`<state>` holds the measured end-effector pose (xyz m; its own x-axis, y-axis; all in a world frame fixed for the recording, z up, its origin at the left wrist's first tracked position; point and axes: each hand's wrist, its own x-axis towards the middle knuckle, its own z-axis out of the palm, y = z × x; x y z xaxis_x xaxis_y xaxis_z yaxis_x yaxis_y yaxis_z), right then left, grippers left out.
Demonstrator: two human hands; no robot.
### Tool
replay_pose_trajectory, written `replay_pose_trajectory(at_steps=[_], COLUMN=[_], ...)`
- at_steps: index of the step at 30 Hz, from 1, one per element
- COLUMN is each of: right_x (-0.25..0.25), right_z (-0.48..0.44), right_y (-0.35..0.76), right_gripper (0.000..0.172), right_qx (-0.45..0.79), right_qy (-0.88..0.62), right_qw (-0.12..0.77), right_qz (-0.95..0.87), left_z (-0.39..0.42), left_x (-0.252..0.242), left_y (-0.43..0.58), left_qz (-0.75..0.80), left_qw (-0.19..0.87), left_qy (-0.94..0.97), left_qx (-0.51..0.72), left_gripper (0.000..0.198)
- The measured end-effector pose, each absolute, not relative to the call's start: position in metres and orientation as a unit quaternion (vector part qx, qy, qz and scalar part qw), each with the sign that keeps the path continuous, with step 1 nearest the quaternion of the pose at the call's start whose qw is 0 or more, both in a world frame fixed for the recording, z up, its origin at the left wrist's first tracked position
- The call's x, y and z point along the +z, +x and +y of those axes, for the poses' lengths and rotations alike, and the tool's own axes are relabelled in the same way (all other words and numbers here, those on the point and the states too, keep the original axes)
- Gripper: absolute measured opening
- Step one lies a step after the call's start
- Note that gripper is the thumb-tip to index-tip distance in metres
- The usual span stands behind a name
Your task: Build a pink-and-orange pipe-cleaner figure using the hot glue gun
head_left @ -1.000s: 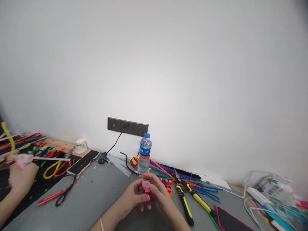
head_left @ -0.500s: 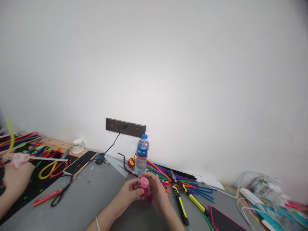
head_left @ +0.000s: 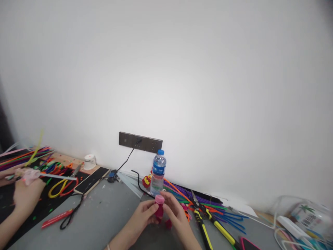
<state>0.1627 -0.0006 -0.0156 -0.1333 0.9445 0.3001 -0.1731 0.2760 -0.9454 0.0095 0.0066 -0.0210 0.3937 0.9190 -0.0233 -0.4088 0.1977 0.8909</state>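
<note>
A small pink pipe-cleaner piece (head_left: pixel 159 206) stands between both my hands low in the middle of the view. My left hand (head_left: pixel 143 215) curls around its left side and my right hand (head_left: pixel 175 213) closes on its right side. A second small pink bit (head_left: pixel 168 224) shows under my right fingers. Just behind the hands stands a water bottle (head_left: pixel 158 172) with a blue cap.
Yellow-handled pliers (head_left: pixel 204 225) and a heap of coloured pipe cleaners (head_left: pixel 208 206) lie to the right. A phone (head_left: pixel 91 180), a black cable (head_left: pixel 78 205) and a wall socket strip (head_left: pixel 140 142) are to the left. Another person's hand (head_left: pixel 26 194) holds a pale pink piece at far left.
My hands stay closed around the pink piece and have turned it slightly. The view has shifted a little; the other person's hand has moved slightly to the right.
</note>
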Motion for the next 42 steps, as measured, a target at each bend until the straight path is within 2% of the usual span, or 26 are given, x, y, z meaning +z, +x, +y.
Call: replay_pose_trajectory(at_steps=[9,14,19,23,28,42], right_x=[-0.016,-0.013,-0.010,-0.012,-0.012,-0.017], right_z=[0.004,0.003,0.001,0.001,0.001,0.004], right_y=[0.163,0.162,0.160,0.160,0.162,0.166], right_gripper=[0.032,0.034,0.036,0.044,0.037,0.032], right_qx=[0.478,0.480,0.460,0.453,0.450,0.449], right_qy=[-0.373,-0.377,-0.400,-0.410,-0.403,-0.389], right_qw=[0.541,0.543,0.545,0.560,0.540,0.553], right_qz=[-0.583,-0.577,-0.575,-0.560,-0.585,-0.584], left_z=[0.012,0.012,0.008,0.008,0.010,0.015], left_x=[-0.034,-0.032,-0.024,-0.024,-0.026,-0.031], left_y=[0.011,0.010,0.009,0.009,0.008,0.008], left_qz=[0.300,0.312,0.332,0.338,0.340,0.337], left_qw=[0.687,0.679,0.622,0.596,0.575,0.597], left_qy=[0.487,0.503,0.560,0.588,0.596,0.552], left_qx=[0.449,0.434,0.435,0.430,0.446,0.475], left_gripper=[0.046,0.051,0.048,0.047,0.045,0.036])
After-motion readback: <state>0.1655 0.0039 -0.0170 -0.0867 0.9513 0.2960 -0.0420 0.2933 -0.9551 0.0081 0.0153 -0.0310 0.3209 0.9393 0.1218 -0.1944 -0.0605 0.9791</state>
